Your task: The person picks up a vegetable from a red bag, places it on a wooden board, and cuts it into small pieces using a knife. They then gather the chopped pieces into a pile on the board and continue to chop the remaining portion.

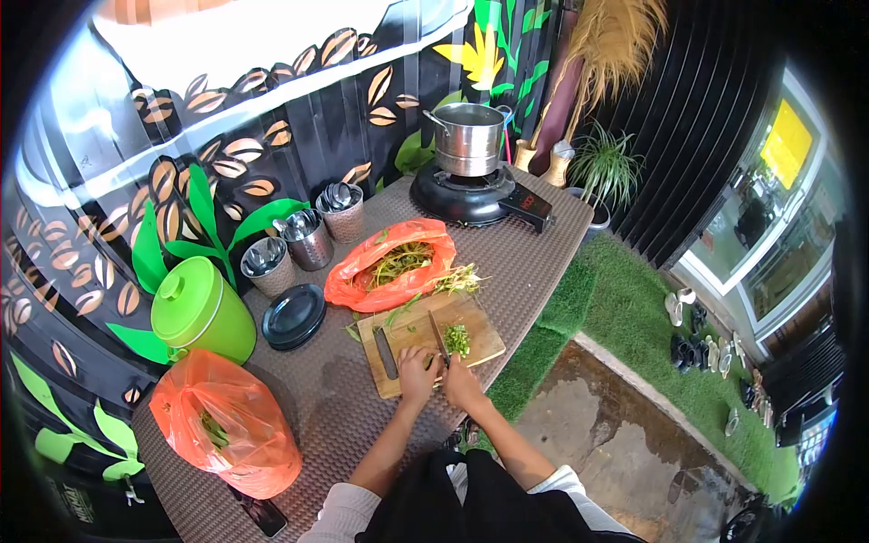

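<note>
My right hand (463, 385) is wrapped round the handle of a kitchen knife (438, 333), whose blade points away from me over a wooden cutting board (489, 337). Just right of the blade lies a small heap of chopped greens (457, 340). My left hand (418, 373) rests on the near part of the board, beside the board's slot and close to the knife, its fingers stretched out and nothing seen in them. Behind the board, an orange plastic bag (348, 288) gapes, full of leafy stems (398, 262). Pale root ends (460, 279) stick out at the board's far edge.
A second orange bag (258, 452) stands at left, near a phone (258, 514) and a green lidded bucket (204, 312). Dark plates (294, 317) and cutlery cups (308, 242) line the wall side. At the far end, a steel pot (468, 145) sits on a portable stove (462, 201).
</note>
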Motion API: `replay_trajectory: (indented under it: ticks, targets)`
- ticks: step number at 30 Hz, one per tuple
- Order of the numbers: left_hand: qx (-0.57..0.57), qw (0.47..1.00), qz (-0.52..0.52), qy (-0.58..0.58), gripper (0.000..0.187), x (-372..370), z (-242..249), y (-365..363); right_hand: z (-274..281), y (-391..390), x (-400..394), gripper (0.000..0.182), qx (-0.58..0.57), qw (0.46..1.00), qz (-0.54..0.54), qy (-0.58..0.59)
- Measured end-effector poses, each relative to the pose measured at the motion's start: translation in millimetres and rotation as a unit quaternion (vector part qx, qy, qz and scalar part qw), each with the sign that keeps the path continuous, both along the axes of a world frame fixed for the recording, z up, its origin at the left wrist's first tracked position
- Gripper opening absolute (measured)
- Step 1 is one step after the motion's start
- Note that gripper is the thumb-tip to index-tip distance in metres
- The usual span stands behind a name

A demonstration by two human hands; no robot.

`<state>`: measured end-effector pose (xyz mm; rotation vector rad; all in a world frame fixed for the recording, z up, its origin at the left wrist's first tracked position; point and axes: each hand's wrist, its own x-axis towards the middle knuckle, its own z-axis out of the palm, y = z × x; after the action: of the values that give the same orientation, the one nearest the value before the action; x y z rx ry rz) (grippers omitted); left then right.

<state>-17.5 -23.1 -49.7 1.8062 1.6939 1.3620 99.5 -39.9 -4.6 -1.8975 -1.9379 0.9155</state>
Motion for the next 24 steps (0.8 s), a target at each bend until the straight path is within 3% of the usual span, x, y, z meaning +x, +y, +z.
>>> replay_trajectory:
  ticks: [7, 13, 24]
  targets:
    - [0.001, 1.0, -0.001, 0.007, 0.01, -1.6, -0.9, -0.4, -9.7, 3.9, -10.0, 0.032, 0.008, 0.999, -0.026, -0.029]
    - [-0.039, 0.997, -0.004, -0.066, 0.01, -5.4, 4.2, 2.2, -5.4, -1.5, -11.3, 0.034, -0.004, 0.999, -0.014, -0.031]
    - [0.014, 1.0, -0.006, -0.002, 0.011, -7.6, 0.7, -0.8, -3.1, -3.9, -11.1, 0.033, -0.016, 0.999, -0.024, -0.023]
